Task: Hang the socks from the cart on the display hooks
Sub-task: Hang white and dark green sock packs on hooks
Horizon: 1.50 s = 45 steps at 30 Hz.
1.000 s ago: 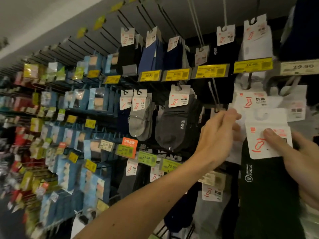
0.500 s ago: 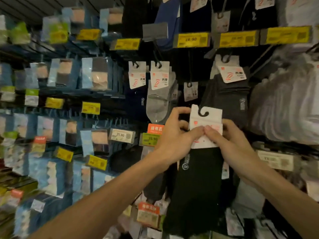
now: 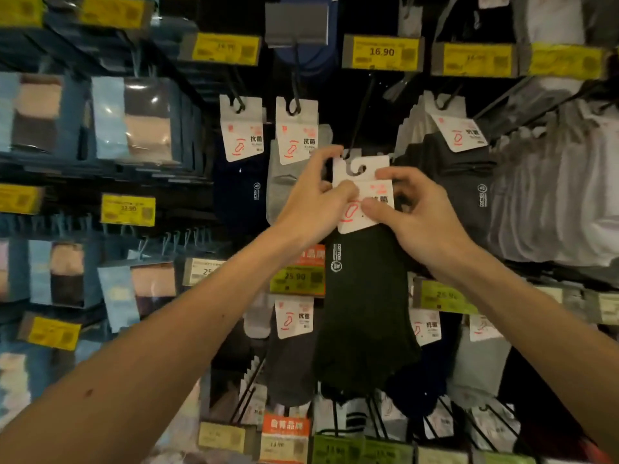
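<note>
Black socks (image 3: pixel 365 313) lifted nearer hook (image 3: pixel 360 122), card (image 3: pixel 363 180) pinched by left hand (image 3: pixel 311 202) and right hand (image 3: pixel 422 219)

Left grip (image 3: pixel 315 202) pinches the left edge of the white header card (image 3: pixel 363 182), thumb on its face. Right grip (image 3: pixel 418 216) pinches the card's right side between thumb and forefinger. Black sock pair (image 3: pixel 365 313) hangs upright below the card, in front of the lower rows. The card's cut-out lies at the tip of a black wire display hook (image 3: pixel 360 125); threaded or not, cannot tell. Grey socks (image 3: pixel 284 182) hang just left, dark grey socks (image 3: pixel 462 182) just right. Yellow price tag (image 3: pixel 382 53) above reads 16.90.
</note>
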### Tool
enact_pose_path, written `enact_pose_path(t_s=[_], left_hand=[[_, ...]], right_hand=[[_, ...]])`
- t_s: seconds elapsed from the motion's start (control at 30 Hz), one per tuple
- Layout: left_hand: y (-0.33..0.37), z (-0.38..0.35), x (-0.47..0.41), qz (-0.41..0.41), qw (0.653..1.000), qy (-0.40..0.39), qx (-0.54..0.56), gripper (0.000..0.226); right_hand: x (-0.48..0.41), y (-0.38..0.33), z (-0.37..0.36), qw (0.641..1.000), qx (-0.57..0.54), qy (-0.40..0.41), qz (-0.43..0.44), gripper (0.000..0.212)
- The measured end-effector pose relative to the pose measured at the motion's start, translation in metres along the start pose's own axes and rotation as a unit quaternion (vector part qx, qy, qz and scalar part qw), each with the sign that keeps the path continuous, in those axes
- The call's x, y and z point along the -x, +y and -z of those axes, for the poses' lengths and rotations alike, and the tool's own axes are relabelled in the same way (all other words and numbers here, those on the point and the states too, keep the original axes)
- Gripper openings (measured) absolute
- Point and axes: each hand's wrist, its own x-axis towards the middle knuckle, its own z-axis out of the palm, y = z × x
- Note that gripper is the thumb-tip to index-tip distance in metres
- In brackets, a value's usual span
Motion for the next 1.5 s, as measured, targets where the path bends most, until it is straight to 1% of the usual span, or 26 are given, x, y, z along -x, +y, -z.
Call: enact_pose_path(t_s=[0.07,0.13,0.23,0.37,0.47,0.57,0.63,0.83,1.07,1.23,1.3,1.4,1.5], left_hand=[[0.008,0.001,-0.024,-0.036,0.999,0.003,-0.012,0.054],[0.017,0.002,-0.046,-0.066,0.997,-0.001,-0.051,0.058],[0.025,0.007,-0.070,-0.091,0.992,-0.009,-0.091,0.063],[0.029,0.006,-0.090,-0.094,0.991,0.011,-0.093,0.064],[0.028,0.006,-0.098,-0.142,0.986,0.024,-0.081,0.065],[0.027,0.007,-0.109,-0.212,0.972,0.041,-0.093,0.070],[0.027,0.009,-0.116,-0.234,0.966,0.044,-0.097,0.071],[0.031,0.009,-0.134,-0.245,0.962,0.040,-0.112,0.075],[0.028,0.009,-0.144,-0.262,0.955,0.053,-0.129,0.077],[0.026,0.009,-0.136,-0.278,0.946,0.043,-0.163,0.080],[0.025,0.009,-0.133,-0.282,0.939,0.040,-0.194,0.082],[0.019,0.010,-0.134,-0.277,0.929,0.052,-0.239,0.089],[0.012,0.008,-0.131,-0.277,0.925,0.064,-0.252,0.093]], right_hand=[[-0.019,-0.005,0.004,1.000,0.003,0.023,0.019,0.038],[-0.036,-0.009,0.007,0.998,0.015,0.046,0.038,0.038],[-0.056,-0.013,0.008,0.997,0.032,0.057,0.049,0.040],[-0.075,-0.014,0.008,0.996,0.052,0.049,0.054,0.044],[-0.086,-0.017,0.011,0.994,0.061,0.052,0.070,0.044],[-0.094,-0.021,0.012,0.992,0.064,0.060,0.092,0.045],[-0.098,-0.021,0.011,0.991,0.061,0.065,0.103,0.045],[-0.114,-0.024,0.011,0.987,0.077,0.084,0.110,0.048],[-0.120,-0.022,0.015,0.984,0.121,0.088,0.097,0.048],[-0.126,-0.022,0.016,0.983,0.155,0.072,0.071,0.050],[-0.126,-0.021,0.016,0.980,0.178,0.061,0.059,0.050],[-0.124,-0.019,0.015,0.980,0.195,0.026,0.038,0.052],[-0.115,-0.013,0.014,0.972,0.232,0.005,0.040,0.058]])
